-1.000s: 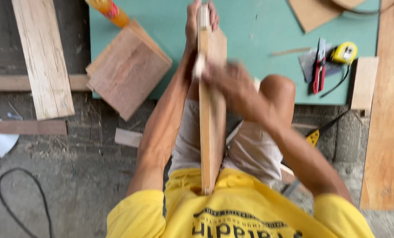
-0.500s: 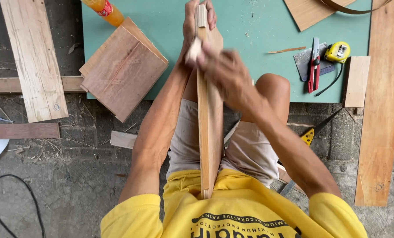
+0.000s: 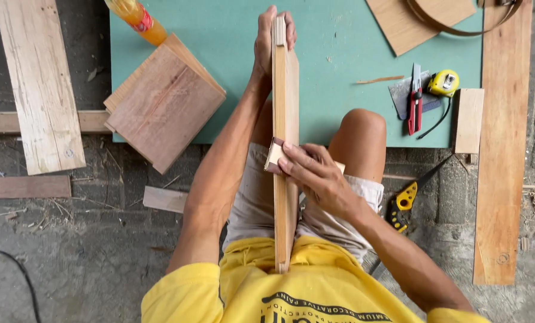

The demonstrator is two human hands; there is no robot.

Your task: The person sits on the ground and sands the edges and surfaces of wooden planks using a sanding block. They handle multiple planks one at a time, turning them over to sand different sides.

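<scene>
Seen from above, we hold a wooden board [image 3: 285, 137] on edge between our knees, its near end against the yellow shirt [image 3: 297, 287] and its far end out over the green panel [image 3: 333, 66]. Our left hand [image 3: 266, 39] is clenched around the far end of the board, fingers wrapped over the top edge. Our right hand [image 3: 312, 173] presses a small sanding block [image 3: 274, 157] against the upper edge of the board about midway along; the fingers are spread and curled over the block, grasping it.

To the left of the board, a stack of square wooden pieces [image 3: 166, 104] lies tilted across the near corner of the green panel, with an orange bottle [image 3: 137, 19] just beyond it. To the right, on the panel, lie a red utility knife [image 3: 414, 98] and, just beside it, a yellow tape measure [image 3: 444, 82]. A handsaw [image 3: 408, 194] with a yellow-and-black handle rests on the concrete floor [image 3: 88, 251] near our right knee. Long planks [image 3: 37, 84] lie on the floor at both sides.
</scene>
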